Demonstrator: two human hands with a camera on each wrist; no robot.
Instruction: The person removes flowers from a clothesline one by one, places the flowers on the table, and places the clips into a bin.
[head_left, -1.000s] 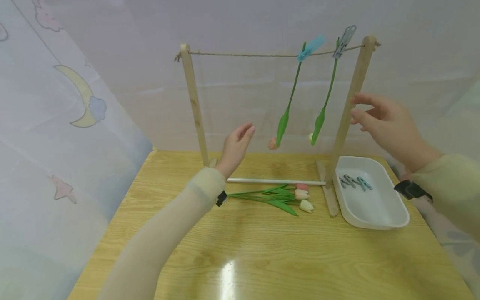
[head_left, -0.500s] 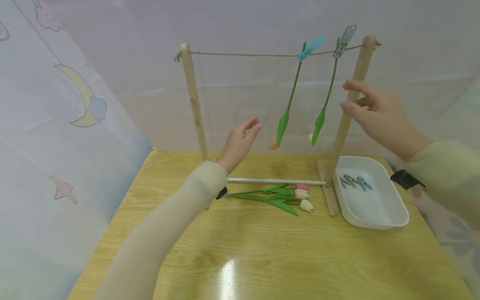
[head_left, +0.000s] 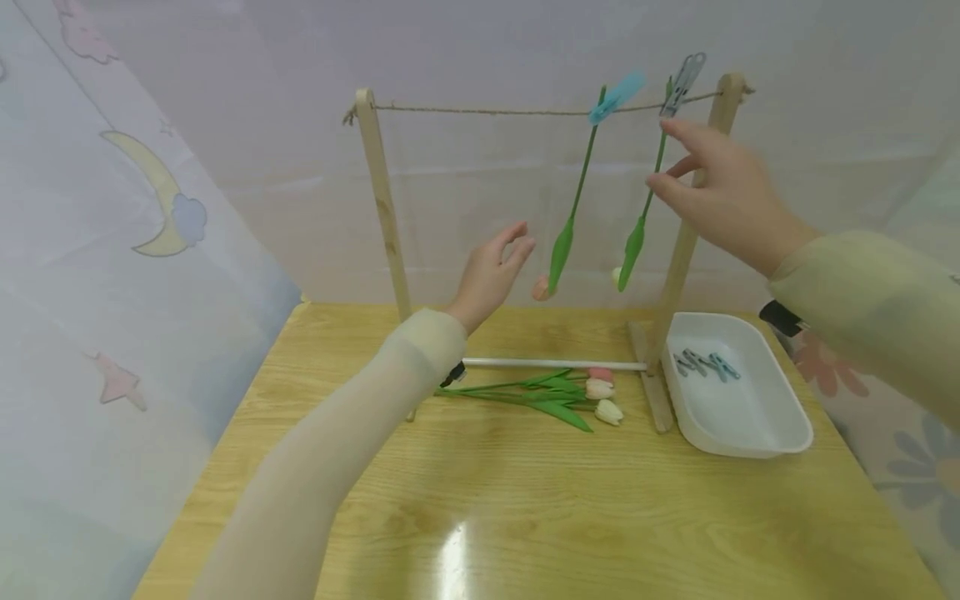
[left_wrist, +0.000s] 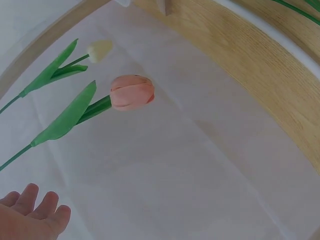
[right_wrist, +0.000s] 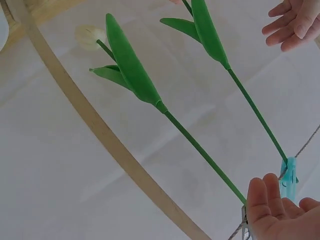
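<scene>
Two tulips hang head-down from a twine line (head_left: 487, 111). A blue clothespin (head_left: 617, 97) clips the peach tulip (left_wrist: 131, 93) by its stem; a grey clothespin (head_left: 684, 83) clips the cream tulip (left_wrist: 101, 50) nearer the right post. My right hand (head_left: 723, 196) is raised just below the grey clothespin, thumb and forefinger apart and nothing between them. In the head view its fingertips overlap the cream tulip's stem; whether they touch it I cannot tell. Left of the peach tulip, my left hand (head_left: 486, 283) hovers with relaxed fingers, holding nothing.
Wooden posts (head_left: 384, 200) carry the line, joined low down by a white rod (head_left: 555, 364). Several tulips (head_left: 555, 396) lie on the table (head_left: 525, 500) before the rod. Right of the frame, a white basin (head_left: 750, 417) contains several clothespins (head_left: 705, 364).
My right hand has moved left and up, from beside the right post to the cream tulip's stem. My left hand has drifted slightly right and up. The hanging tulips stay clipped.
</scene>
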